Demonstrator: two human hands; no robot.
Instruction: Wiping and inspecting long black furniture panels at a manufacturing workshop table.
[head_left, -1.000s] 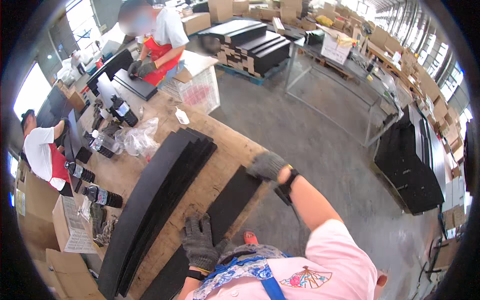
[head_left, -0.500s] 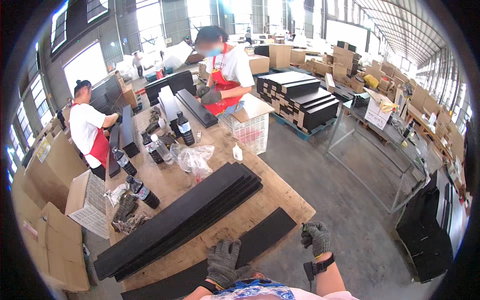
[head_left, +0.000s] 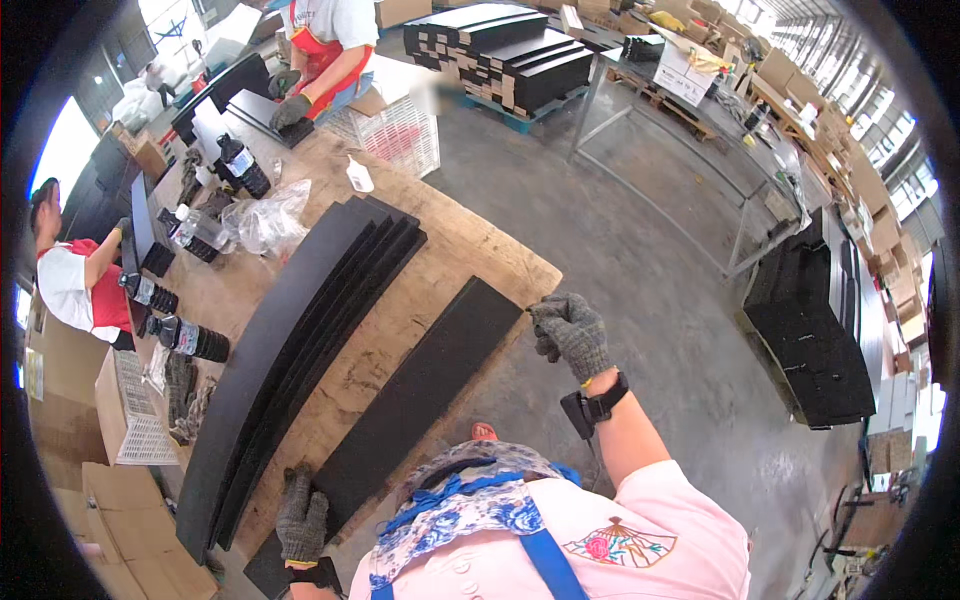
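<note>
A single long black board [head_left: 420, 375] lies slantwise along the near edge of the wooden table [head_left: 480, 240]. Toward its lower left end rests my left hand [head_left: 302, 520] in a grey knit glove, fingers stretched out on the board. My right hand [head_left: 572, 338], gloved alike, is just beyond the board's upper right end by the table corner. Its fingers are curled together; whatever they may pinch is too small to make out. Left of the single board is a stack of similar black boards [head_left: 300, 350], slightly fanned.
Dark-liquid bottles [head_left: 190, 338], a clear plastic bag [head_left: 268, 222] and a small white bottle [head_left: 359, 175] stand or lie farther up the table. Two co-workers in red aprons [head_left: 318, 60] handle boards there. At right are a metal-framed table [head_left: 690, 205] and black stacked boards [head_left: 810, 325].
My view has tilted down and turned right. My left hand has slid toward the board's lower left end; my right hand has come up near its upper right end.
</note>
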